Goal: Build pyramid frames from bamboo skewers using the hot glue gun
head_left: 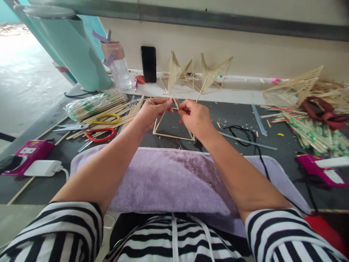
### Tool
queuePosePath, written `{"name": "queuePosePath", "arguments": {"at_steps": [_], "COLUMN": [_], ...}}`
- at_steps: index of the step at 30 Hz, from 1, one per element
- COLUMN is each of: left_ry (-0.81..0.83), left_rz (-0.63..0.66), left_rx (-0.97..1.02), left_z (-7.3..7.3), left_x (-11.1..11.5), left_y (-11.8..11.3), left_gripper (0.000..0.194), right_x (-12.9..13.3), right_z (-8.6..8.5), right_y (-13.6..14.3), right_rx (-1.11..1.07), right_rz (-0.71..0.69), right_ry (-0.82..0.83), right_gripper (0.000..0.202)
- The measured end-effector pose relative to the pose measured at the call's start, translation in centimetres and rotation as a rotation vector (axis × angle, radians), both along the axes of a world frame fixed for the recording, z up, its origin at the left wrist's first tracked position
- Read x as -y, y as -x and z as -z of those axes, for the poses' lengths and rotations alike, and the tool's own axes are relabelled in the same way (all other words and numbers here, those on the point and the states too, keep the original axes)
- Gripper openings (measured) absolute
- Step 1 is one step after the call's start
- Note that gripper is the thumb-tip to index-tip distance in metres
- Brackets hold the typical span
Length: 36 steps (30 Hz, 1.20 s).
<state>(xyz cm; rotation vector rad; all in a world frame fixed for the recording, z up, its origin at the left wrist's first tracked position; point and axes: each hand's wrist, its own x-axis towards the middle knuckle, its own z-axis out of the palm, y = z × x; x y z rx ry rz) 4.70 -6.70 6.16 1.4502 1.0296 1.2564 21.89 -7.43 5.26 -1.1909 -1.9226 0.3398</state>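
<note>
A small frame of thin wooden sticks (pixel 173 137) stands between my hands, its lower bar near the towel's far edge. My left hand (pixel 155 112) is closed in a pinch at the frame's upper corner, thumb and fingers on the sticks. At the frame's right side, my right hand (pixel 197 118) also pinches, with its fingertips by a short slanting stick (pixel 175 102). A thin stick (pixel 202 88) juts up behind the right hand; whether it is held cannot be made out. Fingers partly hide the joint at the top.
Two finished-looking stick models (pixel 176 71) and a phone (pixel 148 64) stand along the wall. Scissors (pixel 100 127) and loose sticks lie left, near a bottle (pixel 120 69). Rightward are glue sticks (pixel 259 120), a black cord (pixel 242 136) and a stick pile (pixel 313 134). A purple towel (pixel 152 178) lies in front.
</note>
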Motion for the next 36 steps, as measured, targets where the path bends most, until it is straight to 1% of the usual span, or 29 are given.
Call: {"name": "queuePosePath", "arguments": {"at_steps": [8, 19, 28, 36], "left_ry": [-0.004, -0.018, -0.043, -0.041], "left_rz": [0.026, 0.057, 0.138, 0.153], "left_rx": [0.031, 0.041, 0.098, 0.073], "left_z": [0.51, 0.31, 0.52, 0.39], "left_x": [-0.43, -0.24, -0.44, -0.37], "left_y": [0.3, 0.3, 0.69, 0.72], "left_gripper": [0.036, 0.028, 0.032, 0.03], "right_x": [0.12, 0.18, 0.29, 0.31], "right_z": [0.14, 0.24, 0.1, 0.01], "right_y": [0.21, 0.23, 0.22, 0.04], "right_rx": [-0.022, -0.022, 0.0, -0.021], "right_rz": [0.015, 0.021, 0.025, 0.004], "right_ry": [-0.016, -0.012, -0.03, 0.006], "right_gripper": [0.01, 0.01, 0.01, 0.008]}}
